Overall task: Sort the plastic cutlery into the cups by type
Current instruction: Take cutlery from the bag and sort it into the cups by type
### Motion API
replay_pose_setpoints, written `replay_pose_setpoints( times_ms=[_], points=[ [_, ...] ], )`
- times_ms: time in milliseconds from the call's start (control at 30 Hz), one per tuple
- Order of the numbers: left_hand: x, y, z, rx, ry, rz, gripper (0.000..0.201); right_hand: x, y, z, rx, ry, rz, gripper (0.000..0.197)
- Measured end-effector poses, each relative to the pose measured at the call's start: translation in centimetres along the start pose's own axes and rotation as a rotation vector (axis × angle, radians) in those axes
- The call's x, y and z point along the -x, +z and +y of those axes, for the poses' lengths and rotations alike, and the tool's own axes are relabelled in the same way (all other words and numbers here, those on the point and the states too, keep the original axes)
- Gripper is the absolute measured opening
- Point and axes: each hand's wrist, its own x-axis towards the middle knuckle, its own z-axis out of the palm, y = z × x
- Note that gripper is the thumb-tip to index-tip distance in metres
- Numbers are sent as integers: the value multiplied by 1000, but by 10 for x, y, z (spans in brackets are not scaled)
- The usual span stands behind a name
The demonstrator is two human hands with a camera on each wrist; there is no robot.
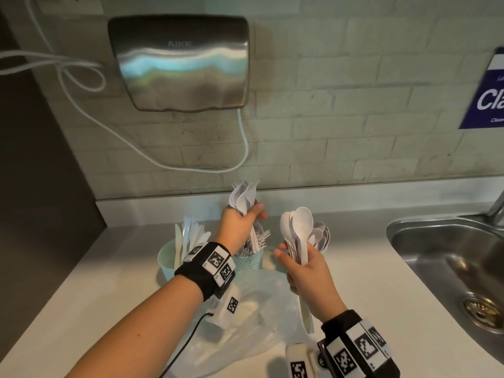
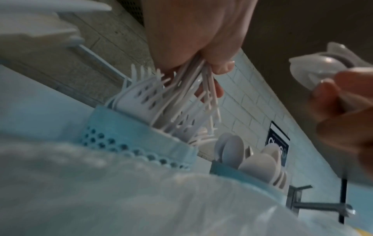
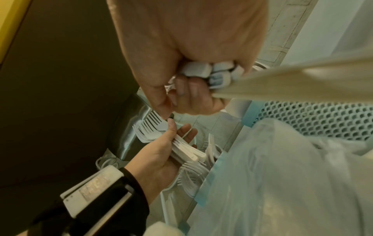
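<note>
My left hand (image 1: 242, 218) grips a bundle of white plastic forks (image 1: 244, 195), tines up, right above the middle mint cup (image 1: 249, 259) that holds several forks (image 2: 141, 102). In the left wrist view the held fork handles (image 2: 193, 76) hang over that cup (image 2: 121, 131). My right hand (image 1: 302, 268) grips a bundle of white plastic spoons (image 1: 298, 227), bowls up, in front of the right cup, which holds several spoons (image 1: 320, 236). The left mint cup (image 1: 166, 257) holds several knives (image 1: 188, 238). The spoon handles (image 3: 212, 71) show inside my right fist (image 3: 191, 89).
A crumpled clear plastic bag (image 1: 253, 315) lies on the white counter (image 1: 109, 282) in front of the cups. A steel sink (image 1: 447, 268) with a tap (image 1: 496, 208) is at the right. A hand dryer (image 1: 180, 61) and its cable (image 1: 109, 132) hang on the tiled wall.
</note>
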Motion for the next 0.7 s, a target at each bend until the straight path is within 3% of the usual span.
replay_pose_setpoints(
  times_ms=[133, 300, 433, 567, 700],
  points=[
    [5, 2, -10, -83, -22, -20, 19, 2, 1, 3, 9, 12, -9, 5],
    [-3, 0, 6, 67, -60, 30, 18, 1, 1, 4, 48, 18, -33, 10],
    [-10, -6, 8, -3, -34, 3, 14, -7, 9, 8, 65, 60, -10, 4],
    [-8, -8, 0, -111, -34, -67, 16, -29, 19, 18, 173, 66, 42, 18],
    [-9, -10, -7, -82, -99, -35, 17, -42, 28, 22, 302, 82, 12, 27]
  ],
)
